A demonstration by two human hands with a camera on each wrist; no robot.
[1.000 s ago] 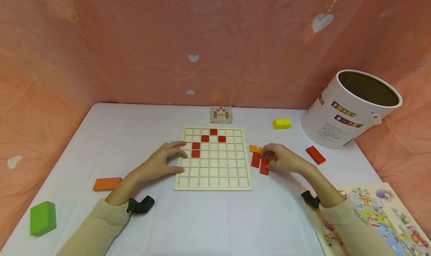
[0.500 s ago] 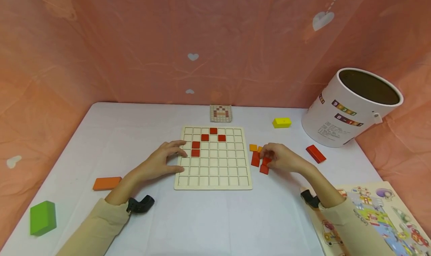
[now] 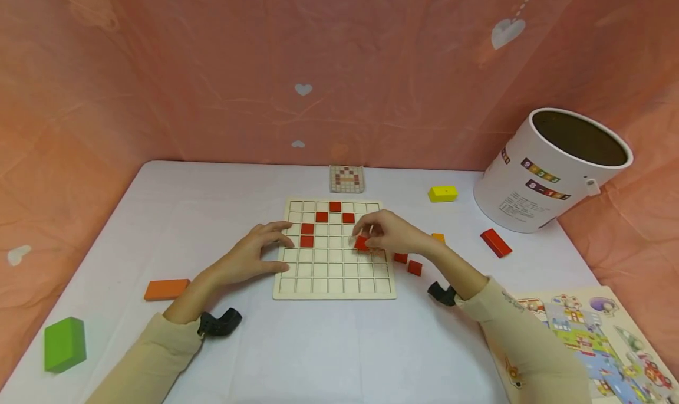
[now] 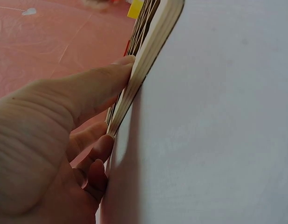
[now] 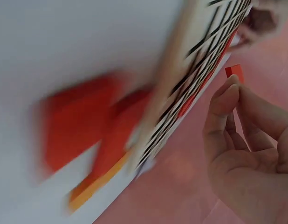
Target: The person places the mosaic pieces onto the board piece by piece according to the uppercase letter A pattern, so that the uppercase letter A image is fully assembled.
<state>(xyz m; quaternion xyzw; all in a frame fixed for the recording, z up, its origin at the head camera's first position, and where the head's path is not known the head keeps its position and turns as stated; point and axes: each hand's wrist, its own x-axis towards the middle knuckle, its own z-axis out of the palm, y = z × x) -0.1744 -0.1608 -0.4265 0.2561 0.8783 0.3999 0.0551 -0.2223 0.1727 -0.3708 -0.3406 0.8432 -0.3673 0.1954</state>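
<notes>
A pale wooden grid board (image 3: 320, 286) lies mid-table, with several red tiles set in cells of its upper part, one of them a red tile (image 3: 335, 206) in the top row. At the board's left edge, my left hand (image 3: 254, 249) rests its thumb and fingertips, spread apart; the left wrist view shows the thumb (image 4: 99, 84) against the rim. My right hand (image 3: 392, 233) pinches a small red tile (image 3: 361, 243) between thumb and finger, over the board's right half; the right wrist view shows this tile (image 5: 235, 72) clear of the board.
Loose red tiles (image 3: 415, 268) and a partly hidden orange tile (image 3: 438, 237) lie right of the board. Behind it is a small pattern card (image 3: 347, 180). Around stand a white bucket (image 3: 522, 186), yellow block (image 3: 442, 193), red block (image 3: 495, 243), orange block (image 3: 167, 289), green block (image 3: 65, 345) and picture puzzle (image 3: 599, 345).
My right hand has picked up a red tile from the loose ones and carried it left over the board. The left hand has stayed at the board's edge.
</notes>
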